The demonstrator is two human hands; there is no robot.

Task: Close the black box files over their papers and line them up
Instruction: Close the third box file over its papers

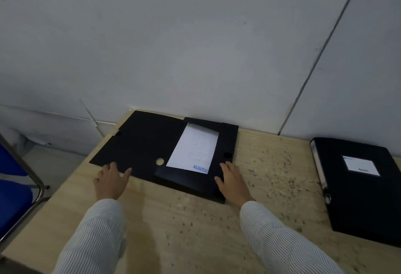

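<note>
Lying open at the counter's [195, 219] back edge, the file [227, 141] shows its paper [193, 146] in the tray, lid [138, 143] spread flat leftward. Left hand [111, 181] rests loose, fingers on the lid's near edge, likely placed to lift it over. Right hand [233, 181] lies flat, grasping nothing, apparently steadying the tray. Closed file [360, 187] waits well apart at right for lining up.
</note>
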